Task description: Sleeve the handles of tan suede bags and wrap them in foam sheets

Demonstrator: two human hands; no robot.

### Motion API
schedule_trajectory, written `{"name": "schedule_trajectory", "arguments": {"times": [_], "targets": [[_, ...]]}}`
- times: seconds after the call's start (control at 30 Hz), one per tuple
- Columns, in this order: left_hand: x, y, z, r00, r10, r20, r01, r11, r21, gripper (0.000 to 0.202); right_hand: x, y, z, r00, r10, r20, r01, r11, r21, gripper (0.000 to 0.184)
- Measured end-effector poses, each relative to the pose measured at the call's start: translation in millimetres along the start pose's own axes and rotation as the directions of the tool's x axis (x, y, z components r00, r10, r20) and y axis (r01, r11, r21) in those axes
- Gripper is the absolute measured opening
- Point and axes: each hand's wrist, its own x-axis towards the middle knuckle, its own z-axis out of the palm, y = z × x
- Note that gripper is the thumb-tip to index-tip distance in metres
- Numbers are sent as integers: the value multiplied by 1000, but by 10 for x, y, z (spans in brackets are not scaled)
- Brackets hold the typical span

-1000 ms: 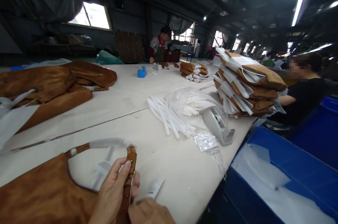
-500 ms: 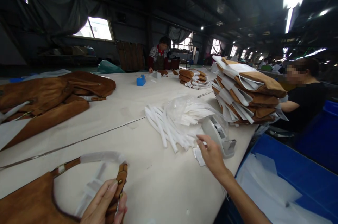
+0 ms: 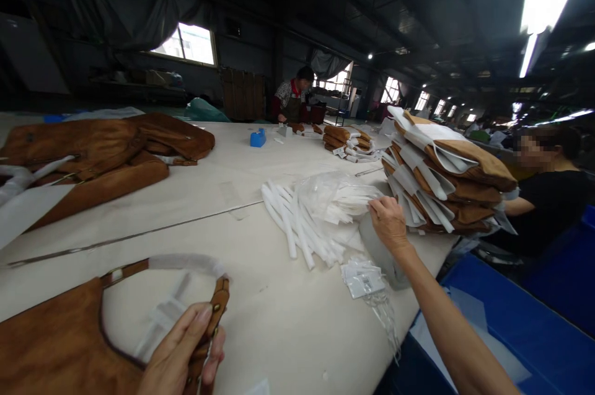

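Note:
My left hand (image 3: 186,345) is closed round the strap (image 3: 218,305) of a brown suede-like handbag (image 3: 56,339) at the lower left. A translucent white wrap (image 3: 186,263) covers the upper part of that strap. My right hand (image 3: 389,221) has its fingers bent and pressed together over the grey tape dispenser (image 3: 372,240), mostly hidden behind the hand and wrist. The fingertips are at the edge of a clear plastic bag (image 3: 320,187) with white strips (image 3: 356,199) in it. What they pinch, if anything, is hidden. White foam tubes (image 3: 292,227) lie to their left.
White tags with strings (image 3: 365,280) lie near the table's right edge. A tall stack of brown bags (image 3: 455,178) stands behind. More brown bags (image 3: 102,156) lie at the left. Blue bins (image 3: 493,296) stand at the right. One person (image 3: 292,97) works opposite, another (image 3: 548,172) at the right.
My right hand has moved up and away from the tags to the top of the tape dispenser. My left hand keeps hold of the strap. The view has shifted slightly.

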Motion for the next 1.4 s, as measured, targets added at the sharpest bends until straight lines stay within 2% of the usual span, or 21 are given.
{"name": "schedule_trajectory", "arguments": {"times": [0.1, 0.13, 0.2, 0.27, 0.3, 0.33, 0.43, 0.57, 0.63, 0.7, 0.8, 0.87, 1.03, 1.17, 1.27, 1.4], "targets": [[-27, 36, 12, 998, 26, 56, -27, 1000, 11, 45, -40, -111, -218, 999, 6, -43, -3, 997, 82, 23], [-35, 46, 14, 997, 32, 73, -33, 999, 12, 45, -94, -174, -265, 1000, 13, 1, -13, 987, 160, 24], [-45, 59, 13, 995, 40, 90, -41, 999, 5, 45, -268, -313, -309, 977, -16, 214, -62, 935, 350, 20], [-46, 61, 4, 994, 44, 96, -43, 999, -5, 45, -487, -427, -307, 896, -77, 438, -149, 875, 460, 16], [-43, 58, -2, 994, 43, 100, -43, 999, -7, 46, -592, -460, -299, 862, -81, 501, -192, 861, 470, 16], [-39, 53, -9, 993, 43, 106, -42, 999, -9, 46, -681, -473, -294, 848, -52, 528, -232, 858, 458, 18], [-27, 38, -24, 989, 54, 136, -53, 999, -13, 45, -823, -416, -307, 844, 95, 528, -343, 853, 394, 25], [-20, 30, -21, 988, 57, 144, -55, 998, -17, 43, -804, -365, -306, 818, 246, 519, -447, 841, 306, 33], [-21, 31, -14, 989, 50, 140, -48, 999, -24, 43, -792, -437, -238, 807, 281, 519, -470, 837, 278, 38], [-25, 34, -12, 988, 46, 144, -41, 998, -37, 44, -804, -558, -128, 791, 302, 532, -490, 833, 256, 54], [-33, 37, -21, 988, 32, 149, -23, 998, -60, 46, -849, -728, 31, 745, 329, 580, -533, 816, 222, 80], [-40, 40, -31, 989, 20, 146, -9, 997, -77, 45, -873, -776, 90, 717, 335, 611, -556, 804, 212, 84], [-65, 63, -46, 980, 4, 199, 17, 994, -106, 41, -879, -669, 109, 682, 299, 667, -574, 784, 236, 77], [-78, 79, -57, 971, -5, 238, 33, 993, -115, 37, -883, -539, 99, 679, 257, 688, -583, 758, 292, 65], [-77, 79, -67, 969, -10, 248, 35, 995, -96, 37, -896, -480, 87, 694, 234, 681, -588, 731, 348, 59], [-66, 79, -71, 967, -16, 253, 41, 995, -93, 38, -878, -419, 45, 748, 248, 616, -573, 709, 411, 50]]}}
